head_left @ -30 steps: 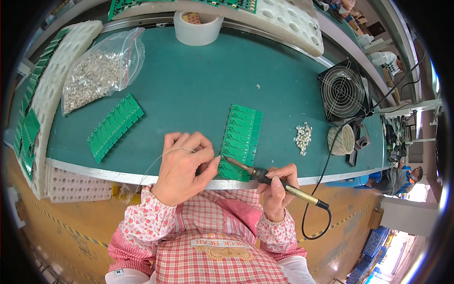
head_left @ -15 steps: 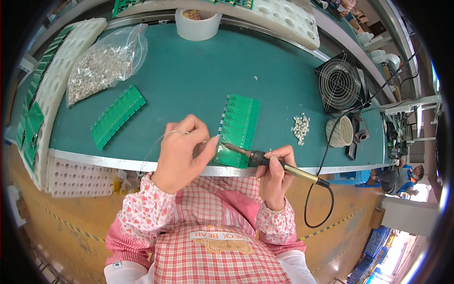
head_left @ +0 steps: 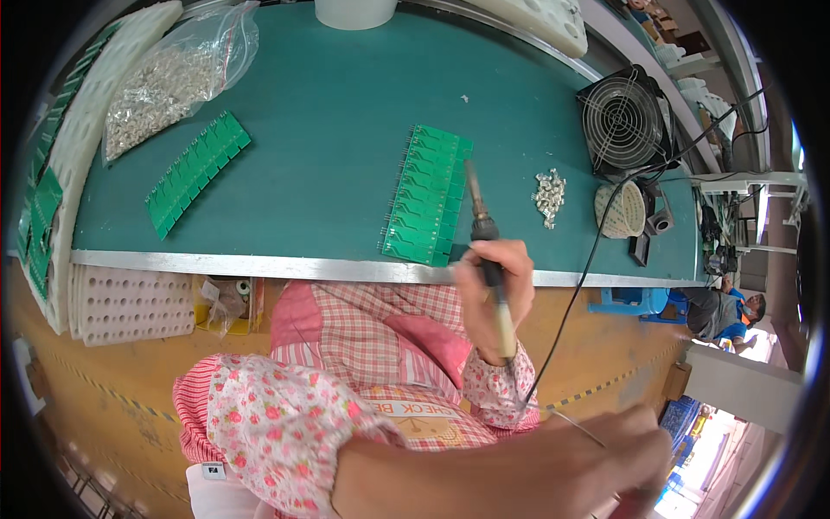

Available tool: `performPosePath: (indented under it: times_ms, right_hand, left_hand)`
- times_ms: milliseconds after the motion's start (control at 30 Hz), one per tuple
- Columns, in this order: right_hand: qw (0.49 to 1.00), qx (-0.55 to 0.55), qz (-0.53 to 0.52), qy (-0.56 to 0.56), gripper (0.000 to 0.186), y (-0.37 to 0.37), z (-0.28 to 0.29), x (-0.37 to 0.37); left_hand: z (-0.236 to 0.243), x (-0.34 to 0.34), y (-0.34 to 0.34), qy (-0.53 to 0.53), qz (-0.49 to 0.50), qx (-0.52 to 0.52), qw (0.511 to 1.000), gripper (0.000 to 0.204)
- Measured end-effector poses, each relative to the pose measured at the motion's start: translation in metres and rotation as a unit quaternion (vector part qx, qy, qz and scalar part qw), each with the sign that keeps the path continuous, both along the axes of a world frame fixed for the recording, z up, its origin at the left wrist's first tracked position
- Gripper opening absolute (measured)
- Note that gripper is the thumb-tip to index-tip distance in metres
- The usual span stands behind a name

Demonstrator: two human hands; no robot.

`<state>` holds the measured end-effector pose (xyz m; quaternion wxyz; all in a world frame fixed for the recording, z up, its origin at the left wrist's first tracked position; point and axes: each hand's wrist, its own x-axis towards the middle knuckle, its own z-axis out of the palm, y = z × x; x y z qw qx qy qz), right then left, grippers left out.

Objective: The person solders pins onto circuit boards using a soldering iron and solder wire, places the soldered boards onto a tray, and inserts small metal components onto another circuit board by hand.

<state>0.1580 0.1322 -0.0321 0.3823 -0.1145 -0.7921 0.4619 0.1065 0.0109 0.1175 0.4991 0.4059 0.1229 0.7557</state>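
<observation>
My right hand (head_left: 501, 281) is closed round a soldering iron (head_left: 486, 228), its tip pointing away from me beside the right edge of a green circuit board panel (head_left: 425, 197). The panel lies flat near the bench's front edge, with a row of small pins along its left side. My left hand (head_left: 618, 454) is stretched across my body to the lower right, off the bench and smeared by motion. A thin solder wire (head_left: 577, 427) shows at this hand; the fingertips are hidden.
A second green panel (head_left: 197, 175) and a bag of small metal parts (head_left: 164, 93) lie left. A small pile of parts (head_left: 549, 197), a fan (head_left: 624, 121), a tape roll (head_left: 618, 210) and a black cable (head_left: 577, 298) are right. White foam trays (head_left: 134, 303) stand below the bench.
My left hand has left the panel and swung to the lower right with the solder wire. The iron's tip has lifted off the panel's near end and turned to point away. The view has shifted.
</observation>
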Motion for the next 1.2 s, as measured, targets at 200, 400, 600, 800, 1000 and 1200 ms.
performPosePath:
  times_ms: [200, 400, 600, 800, 1000, 1200]
  right_hand:
    - [0.980, 0.166, -0.048, -0.095, 0.047, -0.013, 0.009, -0.019]
    - [0.983, 0.137, 0.025, -0.115, 0.038, 0.002, 0.033, -0.001]
    - [0.963, 0.214, 0.099, -0.133, 0.030, -0.002, 0.032, -0.002]
    - [0.962, 0.231, 0.067, -0.125, 0.029, 0.002, 0.028, -0.006]
    - [0.990, 0.123, 0.037, -0.066, 0.028, 0.000, 0.034, -0.022]
    - [0.992, -0.115, -0.053, 0.000, 0.013, 0.004, 0.019, 0.003]
  left_hand:
    - [-0.049, -0.045, -0.024, 0.356, 0.256, -0.157, 0.885, 0.010]
    - [-0.100, -0.061, -0.044, 0.638, 0.440, -0.276, 0.569, 0.011]
    - [-0.096, -0.068, -0.044, 0.640, 0.445, -0.268, 0.566, 0.016]
    - [-0.102, -0.073, -0.058, 0.599, 0.479, -0.337, 0.545, 0.015]
    - [-0.109, -0.079, -0.050, 0.482, 0.501, -0.344, 0.631, 0.009]
    - [-0.114, -0.100, -0.047, 0.465, 0.512, -0.368, 0.621, 0.009]
